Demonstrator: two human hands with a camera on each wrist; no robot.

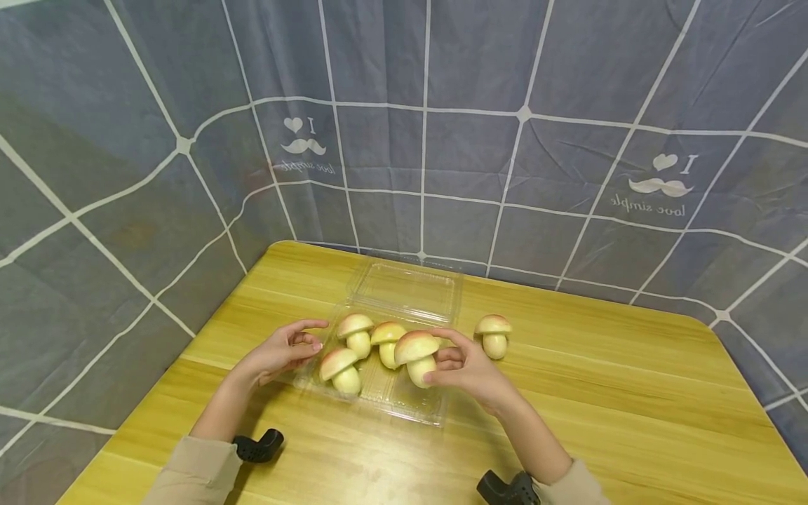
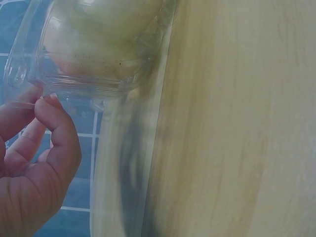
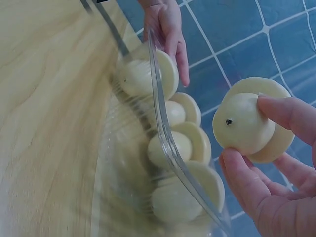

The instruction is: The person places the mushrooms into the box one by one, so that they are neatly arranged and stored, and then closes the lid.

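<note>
A clear plastic box lies with its lid folded back behind it. Three mushroom-shaped buns show in the tray part: one at the front left, one behind it and one near the middle. Between thumb and fingertips my right hand holds another mushroom bun, tilted over the tray's right part. My left hand is at the box's left edge, thumb and forefinger pinching the rim. To the right of the box, one more mushroom bun stands on the table.
The wooden table has rounded back corners. A grey-blue curtain with white grid lines hangs behind it and along the left side. Black devices are strapped at the left wrist and right wrist.
</note>
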